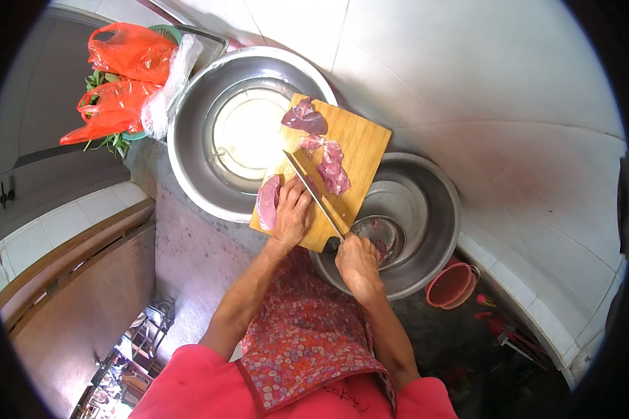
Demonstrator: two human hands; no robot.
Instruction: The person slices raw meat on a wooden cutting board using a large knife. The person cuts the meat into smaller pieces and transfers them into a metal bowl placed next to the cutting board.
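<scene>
A wooden cutting board [363, 150] rests at a slant over two metal basins. My left hand [295, 213] bends its fingers down onto a slab of raw meat [267, 201] at the board's left side. In my right hand [358, 262] is the handle of a kitchen knife [313, 192], its blade lying across the board just right of my left fingertips. Beyond the blade lie a pink strip of raw meat [334, 171] and a darker red piece [305, 117] near the far edge. Part of the meat is hidden under my left fingers.
A large metal basin [182, 164] holding water stands at the left. The second basin [449, 202], with a small metal bowl [400, 241] in it, is at the right. Red plastic bags [129, 52] with greens sit far left; a red bucket [449, 285] is low right, near the tiled wall [496, 91].
</scene>
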